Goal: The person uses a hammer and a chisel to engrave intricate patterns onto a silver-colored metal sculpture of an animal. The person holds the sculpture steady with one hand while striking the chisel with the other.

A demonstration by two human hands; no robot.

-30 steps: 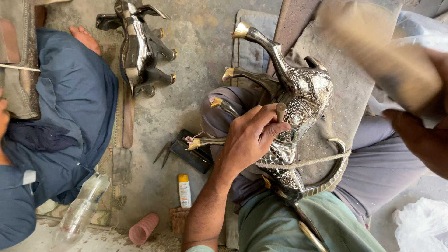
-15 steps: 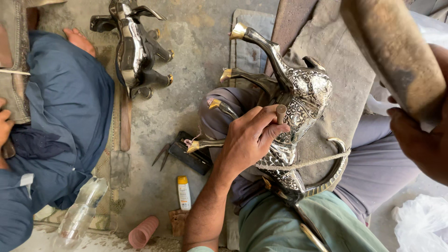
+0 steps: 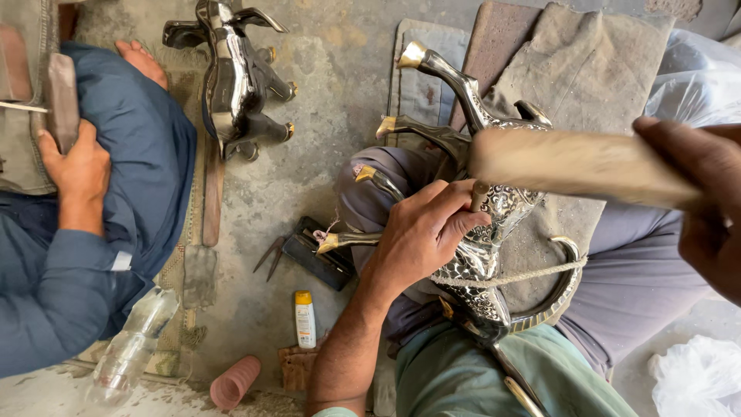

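Now chiselling the metal animal figure (image 3: 494,232) on my lap.
I clamp my left hand (image 3: 421,232) on a chisel (image 3: 479,193) against it; my right hand (image 3: 706,208), above, grips the wooden mallet (image 3: 571,164), which I judge needs a square strike.

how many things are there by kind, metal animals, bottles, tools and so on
metal animal figures: 2, one in the lap, one on the floor
wooden mallet: 1
punch: 1
plastic bottles: 2, clear, small white
pink cup: 1
total: 7
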